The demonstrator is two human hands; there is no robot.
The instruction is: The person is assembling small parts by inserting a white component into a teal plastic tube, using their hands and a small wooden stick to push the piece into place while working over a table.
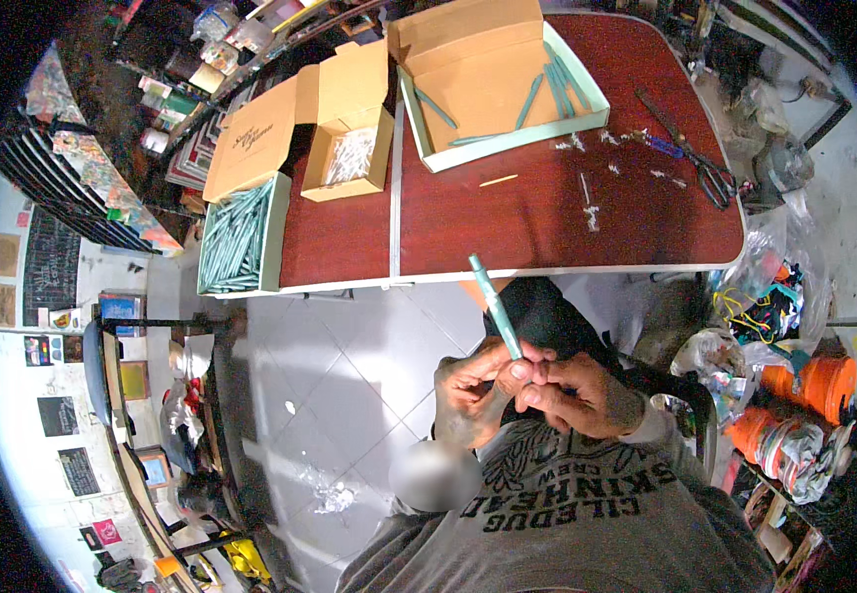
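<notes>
A teal pen (494, 301) is held slanted in front of my chest, its upper end pointing toward the table. My left hand (475, 383) has its fingers closed around the pen's lower end. From the other side, my right hand (581, 393) pinches at that same end with thumb and fingers. The fingers of both hands meet there and hide the pen's lower tip. Whether a smaller part sits between the fingertips, I cannot tell.
On the dark red table (340, 232) stand a box packed with teal pens (276, 237), a small carton (361, 186) of white pieces and a larger box (527, 142) with several pens. Scissors (715, 184), a thin wooden stick (499, 181) and clear scraps lie nearby. Orange containers (816, 387) stand right.
</notes>
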